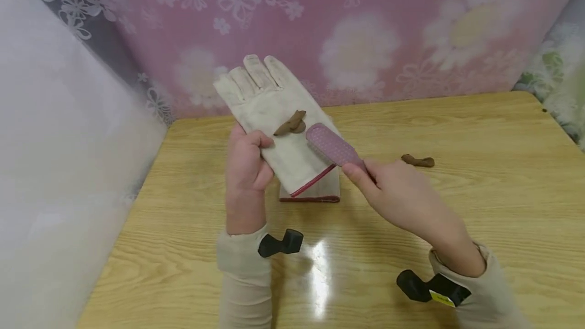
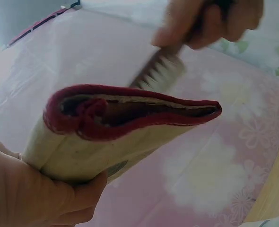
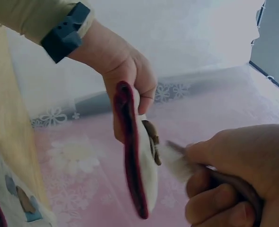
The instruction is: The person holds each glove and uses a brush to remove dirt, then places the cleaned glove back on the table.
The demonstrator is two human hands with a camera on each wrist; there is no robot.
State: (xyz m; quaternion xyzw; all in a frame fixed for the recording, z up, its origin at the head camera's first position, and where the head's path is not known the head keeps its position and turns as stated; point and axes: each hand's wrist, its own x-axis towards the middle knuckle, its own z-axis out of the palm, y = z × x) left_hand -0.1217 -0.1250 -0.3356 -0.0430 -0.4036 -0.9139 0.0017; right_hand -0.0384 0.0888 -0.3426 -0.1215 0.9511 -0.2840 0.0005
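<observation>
My left hand [image 1: 249,166] grips a white work glove [image 1: 262,108] with a red-edged cuff by its side, thumb on the upper face. The glove is lifted, fingers pointing away from me. A brown, twisted lump [image 1: 291,125] lies on it near my thumb; its material is unclear. My right hand [image 1: 407,197] holds a brush with a dotted purple back [image 1: 334,145] by its handle, over the glove's cuff end. Pale bristles [image 3: 176,163] face the glove in the right wrist view, close to the lump; I cannot tell whether they touch.
A second red-edged glove [image 1: 315,191] lies on the wooden table [image 1: 183,248], partly beneath the raised one. Another brown piece [image 1: 418,161] sits on the table beyond my right hand. A pink flowered sheet [image 1: 283,24] backs the table, and a white sheet [image 1: 68,166] hangs at left.
</observation>
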